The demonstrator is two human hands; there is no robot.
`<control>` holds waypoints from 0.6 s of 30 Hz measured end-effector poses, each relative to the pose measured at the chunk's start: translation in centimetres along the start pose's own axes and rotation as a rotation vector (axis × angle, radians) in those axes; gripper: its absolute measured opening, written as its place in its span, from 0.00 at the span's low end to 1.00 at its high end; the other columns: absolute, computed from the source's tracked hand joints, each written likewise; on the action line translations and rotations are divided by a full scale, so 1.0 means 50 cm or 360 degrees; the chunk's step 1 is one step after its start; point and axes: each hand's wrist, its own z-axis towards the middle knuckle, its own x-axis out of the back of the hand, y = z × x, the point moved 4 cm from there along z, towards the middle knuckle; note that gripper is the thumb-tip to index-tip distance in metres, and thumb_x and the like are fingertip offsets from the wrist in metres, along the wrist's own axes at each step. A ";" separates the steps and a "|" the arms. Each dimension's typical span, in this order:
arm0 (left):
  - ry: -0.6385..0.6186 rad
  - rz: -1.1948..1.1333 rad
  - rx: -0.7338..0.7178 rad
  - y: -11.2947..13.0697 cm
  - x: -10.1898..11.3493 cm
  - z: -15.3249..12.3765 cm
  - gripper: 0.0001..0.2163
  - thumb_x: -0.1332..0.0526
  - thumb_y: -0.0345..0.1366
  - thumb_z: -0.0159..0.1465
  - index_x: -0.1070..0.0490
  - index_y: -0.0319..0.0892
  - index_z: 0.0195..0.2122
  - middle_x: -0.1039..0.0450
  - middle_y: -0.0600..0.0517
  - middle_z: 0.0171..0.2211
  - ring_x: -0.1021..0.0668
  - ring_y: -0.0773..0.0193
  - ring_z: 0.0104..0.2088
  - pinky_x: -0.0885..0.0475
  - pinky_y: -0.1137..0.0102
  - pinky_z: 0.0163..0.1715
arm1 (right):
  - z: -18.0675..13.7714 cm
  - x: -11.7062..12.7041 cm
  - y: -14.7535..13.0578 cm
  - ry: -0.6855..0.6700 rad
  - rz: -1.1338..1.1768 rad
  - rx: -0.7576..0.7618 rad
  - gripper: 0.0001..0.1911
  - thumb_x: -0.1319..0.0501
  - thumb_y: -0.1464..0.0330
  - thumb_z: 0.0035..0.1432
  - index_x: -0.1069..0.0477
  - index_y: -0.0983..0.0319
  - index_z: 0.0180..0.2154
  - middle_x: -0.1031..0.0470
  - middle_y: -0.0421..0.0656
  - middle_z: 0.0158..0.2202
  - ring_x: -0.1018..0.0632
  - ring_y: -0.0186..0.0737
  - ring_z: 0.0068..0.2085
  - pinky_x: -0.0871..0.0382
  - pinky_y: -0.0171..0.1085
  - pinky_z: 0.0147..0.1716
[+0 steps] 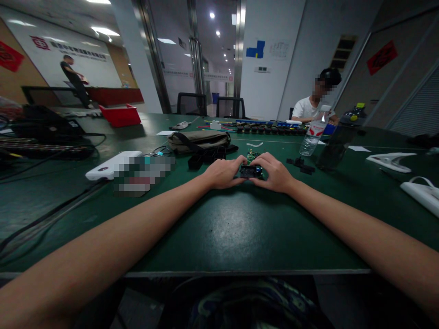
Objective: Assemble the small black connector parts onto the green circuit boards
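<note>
Between my two hands, low over the green table, is a small black plastic housing (249, 172) with its open side toward me. My left hand (224, 172) grips its left end, thumb below and fingers above. On the other end my right hand (273, 172) closes in the same way, with thumb and fingers around the right side. Just behind the housing lie green circuit boards (253, 156), partly hidden by my fingers. Several black plastic parts (302, 165) lie to the right of my right hand, and black open housings (200, 159) are left of my left hand.
A grey-brown pouch (199, 141) lies behind my left hand. A white power bank (115, 165) with cables is at left, and a red bin (120, 115) farther back. Two bottles, one clear (313, 135) and one dark (338, 144), stand at right. A person in white (307, 108) sits across.
</note>
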 end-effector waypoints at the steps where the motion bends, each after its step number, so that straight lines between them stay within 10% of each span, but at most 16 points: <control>1: -0.0002 -0.0007 0.0000 0.000 0.000 0.000 0.23 0.47 0.52 0.67 0.43 0.44 0.56 0.21 0.46 0.44 0.18 0.51 0.40 0.29 0.66 0.34 | 0.000 0.000 0.000 0.0007 0.0002 0.0007 0.15 0.38 0.58 0.58 0.31 0.59 0.44 0.27 0.47 0.39 0.27 0.48 0.43 0.28 0.48 0.44; 18: 0.0288 -0.0245 -0.0027 -0.006 0.002 -0.003 0.21 0.45 0.50 0.66 0.41 0.43 0.54 0.27 0.44 0.49 0.20 0.54 0.45 0.27 0.63 0.41 | -0.001 0.002 0.008 0.0006 -0.0017 -0.0128 0.13 0.38 0.65 0.56 0.31 0.59 0.44 0.27 0.47 0.40 0.27 0.49 0.43 0.30 0.47 0.44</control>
